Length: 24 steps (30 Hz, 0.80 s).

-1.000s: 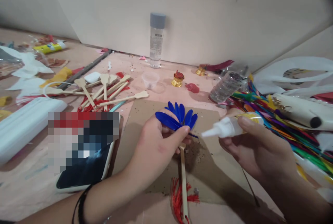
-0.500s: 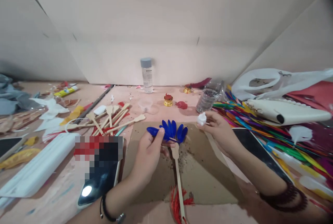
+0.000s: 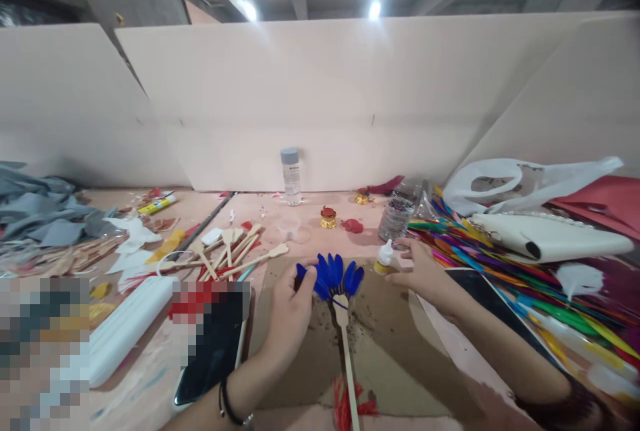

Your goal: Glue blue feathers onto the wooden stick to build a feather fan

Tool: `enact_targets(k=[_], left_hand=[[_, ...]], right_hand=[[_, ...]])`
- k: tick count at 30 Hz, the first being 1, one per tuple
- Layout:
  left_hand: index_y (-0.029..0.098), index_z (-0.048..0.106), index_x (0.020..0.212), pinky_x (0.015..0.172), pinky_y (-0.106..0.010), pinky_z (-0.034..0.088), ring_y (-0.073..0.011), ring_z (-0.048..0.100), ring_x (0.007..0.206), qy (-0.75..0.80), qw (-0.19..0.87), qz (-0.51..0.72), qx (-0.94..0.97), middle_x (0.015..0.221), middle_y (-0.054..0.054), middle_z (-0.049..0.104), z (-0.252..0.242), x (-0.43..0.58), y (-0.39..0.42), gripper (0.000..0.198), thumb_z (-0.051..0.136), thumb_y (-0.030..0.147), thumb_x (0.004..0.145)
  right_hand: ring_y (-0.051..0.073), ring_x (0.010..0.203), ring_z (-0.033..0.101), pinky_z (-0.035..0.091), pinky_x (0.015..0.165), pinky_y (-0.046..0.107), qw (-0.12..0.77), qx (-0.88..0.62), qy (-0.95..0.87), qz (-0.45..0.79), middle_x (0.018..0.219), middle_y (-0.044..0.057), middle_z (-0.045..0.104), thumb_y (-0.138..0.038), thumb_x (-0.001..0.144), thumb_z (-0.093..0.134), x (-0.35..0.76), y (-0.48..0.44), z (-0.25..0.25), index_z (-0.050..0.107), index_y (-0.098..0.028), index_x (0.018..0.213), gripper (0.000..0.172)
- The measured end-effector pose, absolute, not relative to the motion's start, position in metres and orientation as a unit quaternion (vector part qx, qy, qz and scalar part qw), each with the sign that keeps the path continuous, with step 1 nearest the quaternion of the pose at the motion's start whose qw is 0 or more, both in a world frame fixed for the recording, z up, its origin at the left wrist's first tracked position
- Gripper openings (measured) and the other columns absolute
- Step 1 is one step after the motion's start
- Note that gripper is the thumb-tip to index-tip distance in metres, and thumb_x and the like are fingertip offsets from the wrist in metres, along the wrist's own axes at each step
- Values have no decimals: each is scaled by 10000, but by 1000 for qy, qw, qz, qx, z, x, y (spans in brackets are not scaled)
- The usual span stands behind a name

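Cardboard [image 3: 390, 337] beneath left grip [image 3: 291, 304] on half-hidden feather [image 3: 301, 271], right grip [image 3: 423, 272] wide beside bottle [image 3: 385, 257]

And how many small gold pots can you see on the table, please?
2. One gold pot stands left of a flat red piece; the other gold pot is farther back, to the right. Others may be hidden.

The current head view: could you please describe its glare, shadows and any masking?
In the head view, two ceiling lights flare; shadow darkens the cardboard on its right side; pixel blocks mask part of the phone at left; the blue feathers show clear outlines.
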<state>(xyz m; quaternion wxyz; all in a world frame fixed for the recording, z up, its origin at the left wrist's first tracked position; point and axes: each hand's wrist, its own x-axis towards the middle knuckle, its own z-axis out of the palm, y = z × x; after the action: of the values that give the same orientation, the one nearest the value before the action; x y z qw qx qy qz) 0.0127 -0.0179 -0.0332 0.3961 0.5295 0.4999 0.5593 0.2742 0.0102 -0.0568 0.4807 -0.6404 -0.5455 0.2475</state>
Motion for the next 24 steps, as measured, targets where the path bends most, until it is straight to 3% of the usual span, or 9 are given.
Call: enact_targets(k=[2,3,6,8,11,14,18,20,24], left_hand=[[192,763,941,574,-266,449,-173,601,638,497,384,561,539,833,-44,743,-34,12,-17,230,686,404,896],[192,762,909,587,-270,451,-173,601,641,496,380,558,545,827,-42,743,-34,12,-17,218,695,398,889],[192,744,782,605,-276,442,-176,586,622,490,373,545,569,703,-14,697,-29,12,-22,211,729,387,861],[192,730,715,609,-276,428,-177,581,614,485,366,532,590,647,-3,668,-26,14,-27,226,746,378,843],[197,711,681,589,-272,404,-172,569,585,479,360,502,623,603,5,643,-24,17,-34,248,737,377,849],[201,683,689,546,-268,392,-160,538,522,468,395,470,636,560,17,611,-27,20,-38,282,714,413,873],[207,663,888,535,-268,426,-174,567,552,432,471,455,620,640,22,629,-30,20,-34,268,718,467,850],[219,626,935,584,-277,443,-189,593,627,440,430,459,641,700,20,624,-30,18,-30,269,707,461,849],[237,525,704,621,-307,357,-205,564,652,525,230,304,761,668,1,585,-28,13,-27,280,647,414,884]], right_hand=[[373,1145,589,499,984,567,487,-635,-563,206,1347,175,488,-365,560,878,271,-2,-38,579,-191,1282,800],[372,1158,570,495,981,559,495,-620,-589,151,1333,167,502,-408,615,870,267,-10,-27,587,-203,1276,748],[303,1089,592,469,981,499,448,-505,-728,120,1143,82,653,-373,895,727,246,-36,0,662,-276,1171,300],[281,1018,614,473,933,460,392,-447,-788,159,1049,51,715,-299,913,734,227,-49,6,722,-276,1014,104],[279,959,609,466,859,426,349,-444,-814,137,941,39,741,-150,855,774,207,-57,-3,753,-244,923,119],[272,920,587,452,850,419,325,-437,-835,79,857,45,717,-87,889,693,200,-56,-17,736,-205,828,140],[276,903,601,452,833,419,329,-433,-837,62,879,79,727,-74,892,606,205,-50,-18,720,-177,821,169],[254,837,618,460,778,383,357,-453,-809,115,845,72,725,-112,889,601,212,-46,-11,710,-178,804,153],[205,681,599,434,641,316,399,-508,-727,232,734,22,679,-266,901,608,229,-35,1,686,-200,804,141]])
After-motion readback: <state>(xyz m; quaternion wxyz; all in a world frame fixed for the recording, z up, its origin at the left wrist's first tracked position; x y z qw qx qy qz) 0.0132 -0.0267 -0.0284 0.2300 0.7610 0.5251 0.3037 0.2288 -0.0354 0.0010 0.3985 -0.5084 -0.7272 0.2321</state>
